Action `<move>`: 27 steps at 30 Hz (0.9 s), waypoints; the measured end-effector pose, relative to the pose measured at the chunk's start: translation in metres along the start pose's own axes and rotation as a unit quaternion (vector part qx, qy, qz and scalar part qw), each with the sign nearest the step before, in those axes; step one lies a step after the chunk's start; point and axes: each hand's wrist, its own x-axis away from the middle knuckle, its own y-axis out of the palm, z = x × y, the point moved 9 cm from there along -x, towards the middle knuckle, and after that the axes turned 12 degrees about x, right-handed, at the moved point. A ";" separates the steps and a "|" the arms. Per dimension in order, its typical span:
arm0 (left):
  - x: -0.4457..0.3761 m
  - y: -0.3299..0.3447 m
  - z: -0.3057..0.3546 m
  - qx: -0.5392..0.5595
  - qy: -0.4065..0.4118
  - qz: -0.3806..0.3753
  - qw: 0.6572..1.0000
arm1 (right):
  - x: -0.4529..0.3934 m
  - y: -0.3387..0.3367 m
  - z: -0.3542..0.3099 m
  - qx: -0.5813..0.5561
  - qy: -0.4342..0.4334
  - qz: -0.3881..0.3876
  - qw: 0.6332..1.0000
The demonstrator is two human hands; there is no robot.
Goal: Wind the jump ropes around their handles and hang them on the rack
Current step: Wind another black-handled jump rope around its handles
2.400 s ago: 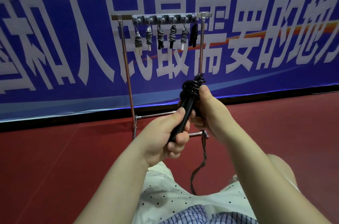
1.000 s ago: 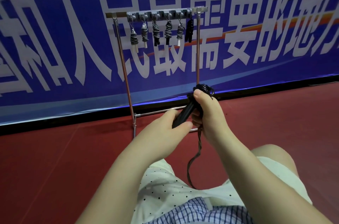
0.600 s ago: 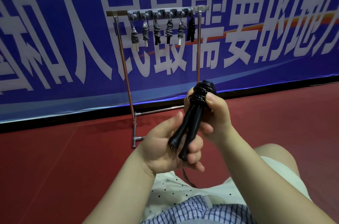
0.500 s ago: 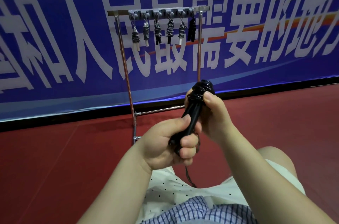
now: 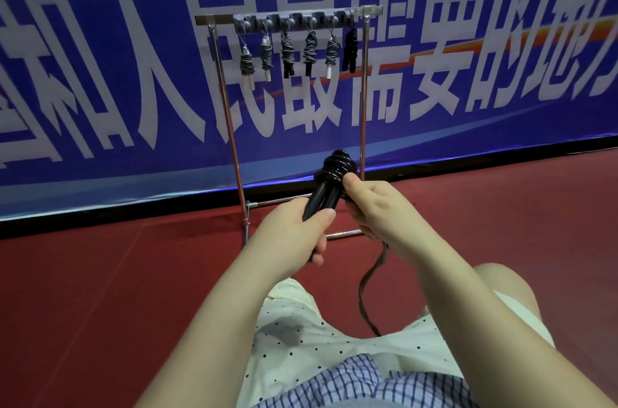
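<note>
My left hand grips the lower ends of two black jump rope handles, held side by side and pointing up and away. Black rope is coiled in several turns round their upper ends. My right hand holds the rope just below the coil, thumb against it. The loose rope tail hangs down from that hand to my lap. Behind stands the metal rack; several wound jump ropes hang from hooks on its top bar.
A blue banner with large white characters covers the wall behind the rack. The floor is red. My legs and dotted white clothing fill the lower middle of the view.
The handles have dipped and risen again while my right hand carried the rope round them. The coil at the top has grown thicker and the hanging tail is shorter.
</note>
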 end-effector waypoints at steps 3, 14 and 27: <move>0.001 -0.005 0.006 -0.072 0.013 0.017 0.997 | -0.001 -0.002 0.000 0.034 -0.001 0.030 0.999; 0.009 0.001 0.027 -0.320 0.103 0.039 0.941 | 0.007 0.012 0.004 -0.128 0.088 -0.046 0.987; 0.025 0.041 0.005 0.303 -0.125 -0.268 0.906 | 0.009 0.010 -0.030 -0.331 -0.113 -0.089 0.932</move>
